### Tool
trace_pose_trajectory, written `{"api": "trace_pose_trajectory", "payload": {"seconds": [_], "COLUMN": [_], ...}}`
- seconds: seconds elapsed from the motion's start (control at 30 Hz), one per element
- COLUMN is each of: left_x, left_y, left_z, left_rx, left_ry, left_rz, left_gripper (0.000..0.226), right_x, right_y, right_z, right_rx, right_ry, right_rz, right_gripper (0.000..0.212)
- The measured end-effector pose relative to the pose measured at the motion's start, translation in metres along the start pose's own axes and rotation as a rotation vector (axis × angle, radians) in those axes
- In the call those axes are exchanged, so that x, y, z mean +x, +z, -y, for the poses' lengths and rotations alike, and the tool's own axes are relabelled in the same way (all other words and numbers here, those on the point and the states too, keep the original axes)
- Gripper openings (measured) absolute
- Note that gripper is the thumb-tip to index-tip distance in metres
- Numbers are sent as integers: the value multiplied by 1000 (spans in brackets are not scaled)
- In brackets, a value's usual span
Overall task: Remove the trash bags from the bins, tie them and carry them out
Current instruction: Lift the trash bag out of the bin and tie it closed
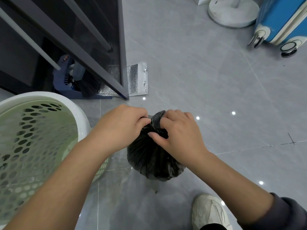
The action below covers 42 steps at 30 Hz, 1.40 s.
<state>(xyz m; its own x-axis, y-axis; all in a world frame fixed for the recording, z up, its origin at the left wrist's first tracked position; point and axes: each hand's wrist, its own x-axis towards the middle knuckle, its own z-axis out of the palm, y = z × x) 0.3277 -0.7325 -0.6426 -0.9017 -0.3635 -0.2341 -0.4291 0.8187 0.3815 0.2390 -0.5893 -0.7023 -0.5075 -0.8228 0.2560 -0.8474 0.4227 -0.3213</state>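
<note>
A full black trash bag [152,160] stands on the grey tiled floor at the middle of the head view. Its top is gathered into a twisted neck. My left hand [123,125] pinches the neck from the left side. From the right, my right hand [179,131] grips the same neck, thumb pressed against the plastic. A pale green perforated bin [33,135] with a white rim stands at the left, with no bag in it. The bag's knot area is partly hidden by my fingers.
A dark glass-fronted cabinet [93,47] stands behind the bin, with a brush and blue dustpan [74,82] at its foot and a silver foil pouch [137,78] beside it. A blue suitcase [282,22] and a round white stand base [232,12] are far right. My shoe [211,211] is at bottom right.
</note>
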Motion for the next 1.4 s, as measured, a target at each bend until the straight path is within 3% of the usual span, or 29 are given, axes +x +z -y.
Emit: {"api": "trace_pose_trajectory", "payload": {"seconds": [0.17,0.37,0.47,0.57,0.77,0.9,1.03,1.13,1.3,1.4], "left_x": [0,-2,-4,-5,-4,-4,-3,-4,-7,-7], "left_y": [0,-1,-3,0,2,3,4,2,-5,-5], "left_z": [-2,-3,-5,-5,-2,2,5,4,5,6], "left_rx": [-8,43,34,49,82,87,-3,33,56,72], "left_ry": [-14,1,-6,-32,-40,-37,-66,-67,-82,-65], "left_rz": [-9,-5,52,86,22,6,17,3,97,105], "left_gripper": [23,34,41,38,20,19,16,19,31,36], "right_x": [3,-2,-2,-5,-4,-3,2,5,3,1], "right_y": [-7,2,2,3,10,14,10,5,11,14], "right_z": [4,1,1,2,6,-2,-4,3,8,4], "right_rx": [116,156,278,215,33,133,216,118,-16,-108], "right_ry": [167,61,90,141,106,31,21,89,20,-34], "right_rz": [206,51,95,140,138,36,82,126,-1,-60], "right_gripper": [32,26,20,16,38,39,38,27,16,26]}}
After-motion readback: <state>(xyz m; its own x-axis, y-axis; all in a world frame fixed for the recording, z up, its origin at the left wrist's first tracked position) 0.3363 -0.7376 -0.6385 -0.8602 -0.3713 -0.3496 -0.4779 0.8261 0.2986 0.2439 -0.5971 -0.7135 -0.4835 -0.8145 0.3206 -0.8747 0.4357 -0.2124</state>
